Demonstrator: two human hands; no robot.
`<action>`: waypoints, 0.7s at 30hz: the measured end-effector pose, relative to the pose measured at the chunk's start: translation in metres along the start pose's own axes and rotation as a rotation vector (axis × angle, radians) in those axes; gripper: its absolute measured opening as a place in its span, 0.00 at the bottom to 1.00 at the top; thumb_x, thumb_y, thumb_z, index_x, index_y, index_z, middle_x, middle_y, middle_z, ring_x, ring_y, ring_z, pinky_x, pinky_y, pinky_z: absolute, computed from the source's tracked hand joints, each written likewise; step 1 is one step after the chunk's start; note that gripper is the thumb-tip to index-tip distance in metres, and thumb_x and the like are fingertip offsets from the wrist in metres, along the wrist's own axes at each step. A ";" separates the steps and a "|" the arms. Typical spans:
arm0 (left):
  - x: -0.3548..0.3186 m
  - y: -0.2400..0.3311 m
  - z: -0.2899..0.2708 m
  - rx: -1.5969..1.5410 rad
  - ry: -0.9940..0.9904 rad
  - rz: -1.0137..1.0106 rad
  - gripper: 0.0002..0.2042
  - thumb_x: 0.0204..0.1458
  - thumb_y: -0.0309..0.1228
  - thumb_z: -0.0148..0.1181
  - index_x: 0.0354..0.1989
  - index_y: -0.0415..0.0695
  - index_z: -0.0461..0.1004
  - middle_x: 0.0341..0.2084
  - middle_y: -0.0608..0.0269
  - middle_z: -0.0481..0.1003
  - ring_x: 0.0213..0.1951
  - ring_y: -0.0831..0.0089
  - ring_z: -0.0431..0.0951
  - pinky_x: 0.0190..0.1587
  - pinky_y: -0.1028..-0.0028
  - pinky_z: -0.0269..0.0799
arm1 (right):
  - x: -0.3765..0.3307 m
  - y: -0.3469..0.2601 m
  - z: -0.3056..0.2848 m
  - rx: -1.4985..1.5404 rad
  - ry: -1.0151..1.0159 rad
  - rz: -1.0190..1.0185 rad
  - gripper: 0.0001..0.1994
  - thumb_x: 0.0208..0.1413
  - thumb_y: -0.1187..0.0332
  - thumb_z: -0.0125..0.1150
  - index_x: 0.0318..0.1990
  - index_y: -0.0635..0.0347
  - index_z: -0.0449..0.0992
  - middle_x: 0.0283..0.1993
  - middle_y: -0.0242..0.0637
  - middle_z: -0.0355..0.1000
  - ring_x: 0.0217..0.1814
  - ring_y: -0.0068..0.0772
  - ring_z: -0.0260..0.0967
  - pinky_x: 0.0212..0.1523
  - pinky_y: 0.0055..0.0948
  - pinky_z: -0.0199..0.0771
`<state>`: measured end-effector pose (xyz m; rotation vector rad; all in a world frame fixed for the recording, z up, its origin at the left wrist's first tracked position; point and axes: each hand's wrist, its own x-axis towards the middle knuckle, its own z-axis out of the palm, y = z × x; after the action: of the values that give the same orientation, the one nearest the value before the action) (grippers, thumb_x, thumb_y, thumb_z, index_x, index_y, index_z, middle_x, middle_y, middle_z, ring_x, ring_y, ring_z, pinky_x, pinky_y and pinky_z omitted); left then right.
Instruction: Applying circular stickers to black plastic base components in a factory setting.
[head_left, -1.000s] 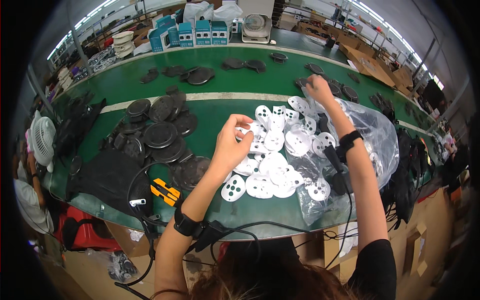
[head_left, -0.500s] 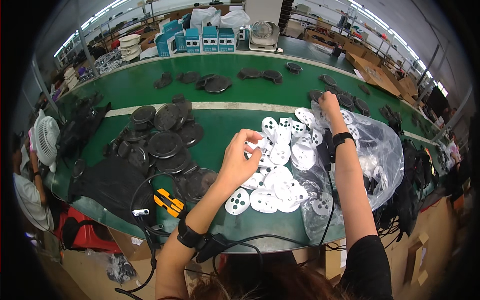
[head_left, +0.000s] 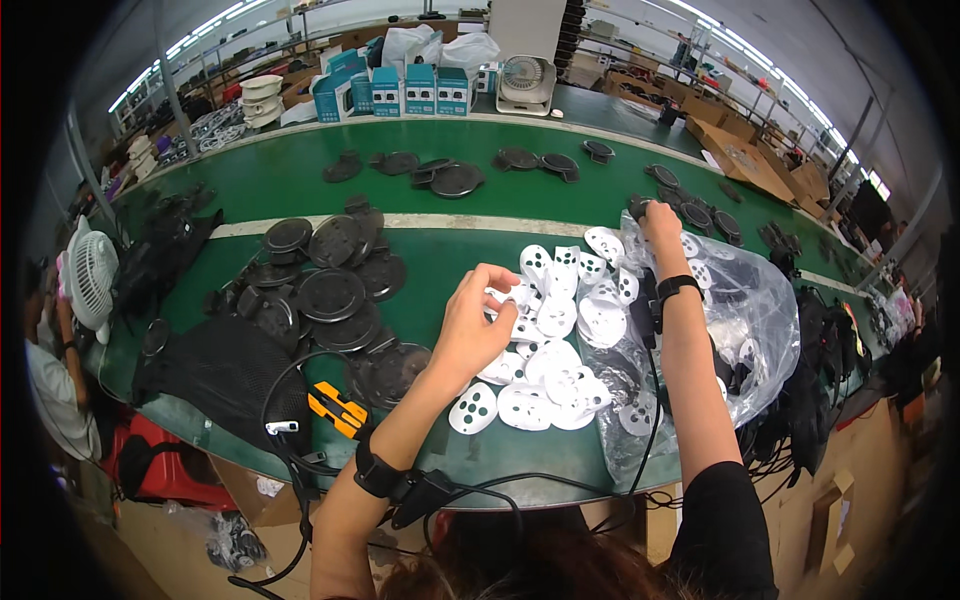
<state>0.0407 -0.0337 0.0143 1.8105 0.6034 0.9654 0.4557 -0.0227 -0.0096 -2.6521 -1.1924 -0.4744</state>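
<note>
Green conveyor belt [head_left: 300, 180] runs across a long factory hall, split by one pale stripe [head_left: 450, 222]. On the near half lie roughly twenty white round perforated plates [head_left: 555, 385], heaped and overlapping (an exact count is not possible where they stack). The left hand [head_left: 478, 325] pinches one small white plate [head_left: 508, 296] between thumb and fingertips, raised just above the heap. The right hand [head_left: 660, 222] is clenched on the top edge of a clear plastic bag [head_left: 760, 320], which lies at the belt's right end with more white plates inside. Left of the heap sit about a dozen black round discs [head_left: 330, 295]; about eight more are scattered beyond the stripe. Four teal-and-white boxes [head_left: 395, 90] stand in a row at the far edge, beside one small white fan [head_left: 525, 80]. An orange-and-black tool [head_left: 338, 408] lies at the near edge, its cable looping by the left wrist.
</note>
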 end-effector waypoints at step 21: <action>0.002 0.017 -0.012 -0.870 -0.210 -0.407 0.21 0.57 0.41 0.44 0.50 0.37 0.62 0.43 0.53 0.69 0.38 0.68 0.74 0.36 0.73 0.71 | -0.091 -0.080 -0.134 1.260 -0.139 -0.603 0.09 0.49 0.77 0.51 0.38 0.68 0.72 0.44 0.43 0.72 0.43 0.28 0.71 0.42 0.26 0.73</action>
<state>0.0319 -0.0331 0.0332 0.9430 0.3159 0.6001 0.3107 -0.0740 0.0848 -1.2597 -1.5682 0.3383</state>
